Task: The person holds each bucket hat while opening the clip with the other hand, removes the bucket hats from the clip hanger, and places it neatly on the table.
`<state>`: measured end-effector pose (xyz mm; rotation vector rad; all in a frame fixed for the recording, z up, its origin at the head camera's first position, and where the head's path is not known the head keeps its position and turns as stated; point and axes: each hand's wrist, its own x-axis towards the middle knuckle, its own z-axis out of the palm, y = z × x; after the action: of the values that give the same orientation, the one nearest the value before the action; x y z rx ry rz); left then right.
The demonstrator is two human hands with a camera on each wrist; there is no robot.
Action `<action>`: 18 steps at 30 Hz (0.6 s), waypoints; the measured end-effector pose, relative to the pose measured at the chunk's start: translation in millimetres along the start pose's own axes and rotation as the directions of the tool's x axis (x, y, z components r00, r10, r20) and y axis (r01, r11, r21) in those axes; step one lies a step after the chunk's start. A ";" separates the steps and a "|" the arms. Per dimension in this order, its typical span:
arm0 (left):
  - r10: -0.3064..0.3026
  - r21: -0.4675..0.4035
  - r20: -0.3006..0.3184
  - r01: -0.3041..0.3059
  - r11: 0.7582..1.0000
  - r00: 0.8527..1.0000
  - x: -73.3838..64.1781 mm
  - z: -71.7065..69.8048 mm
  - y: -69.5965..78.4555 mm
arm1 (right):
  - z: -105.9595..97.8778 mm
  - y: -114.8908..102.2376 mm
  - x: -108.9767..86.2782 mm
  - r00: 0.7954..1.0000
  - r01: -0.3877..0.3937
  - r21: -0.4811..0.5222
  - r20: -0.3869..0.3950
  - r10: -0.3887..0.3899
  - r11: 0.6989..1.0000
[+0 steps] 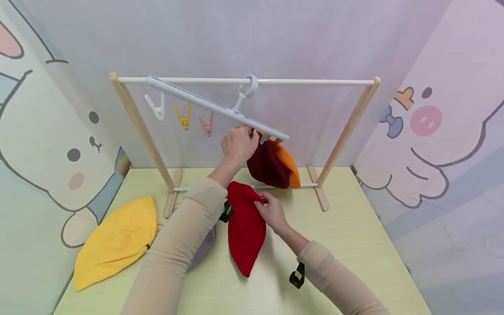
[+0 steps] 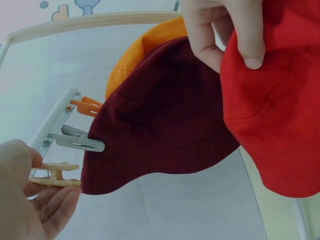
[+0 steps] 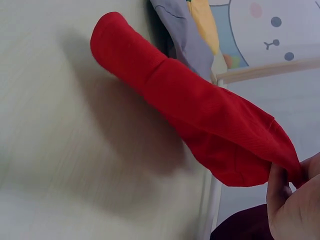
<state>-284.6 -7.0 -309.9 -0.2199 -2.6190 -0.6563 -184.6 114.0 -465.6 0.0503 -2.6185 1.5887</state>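
Note:
My left hand (image 1: 239, 143) is raised at the right end of a pale-blue clip hanger (image 1: 197, 99). In the left wrist view its thumb and fingers pinch a beige clip (image 2: 56, 175), whose two arms stand apart with nothing between their tips. My right hand (image 1: 271, 211) pinches a red bucket hat (image 1: 247, 227) by its edge, and the hat hangs folded over the table. Beside the beige clip, a grey clip (image 2: 82, 142) grips a maroon bucket hat (image 2: 160, 115). An orange clip (image 2: 87, 106) is at an orange hat (image 2: 131, 56) behind it.
The tilted hanger hooks over the white rail (image 1: 315, 82) of a wooden-legged rack. White (image 1: 157, 107), yellow (image 1: 183, 117) and pink (image 1: 207, 124) clips dangle from its left side. A yellow hat (image 1: 118, 240) and a greyish-purple hat (image 1: 204, 249) lie on the table (image 1: 354, 262).

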 end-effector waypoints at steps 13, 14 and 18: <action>0.011 -0.013 -0.003 -0.011 1.000 1.000 -0.4 -0.1 1.4 | -0.9 17.3 1.1 0.999 0.023 -0.170 -0.044 -0.031 0.985; 0.011 -0.013 -0.004 -0.011 1.000 1.000 -0.4 -0.1 1.4 | -1.0 18.3 0.9 0.998 0.023 -0.185 -0.046 -0.032 0.983; 0.007 -0.011 -0.008 -0.007 1.000 1.000 0.0 0.2 1.3 | -1.0 22.9 0.8 0.998 0.021 -0.240 -0.053 -0.035 0.971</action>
<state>-284.3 -5.7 -309.6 -0.2290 -2.6064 -0.6686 -186.9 125.4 -485.2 0.0269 -2.7299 1.2354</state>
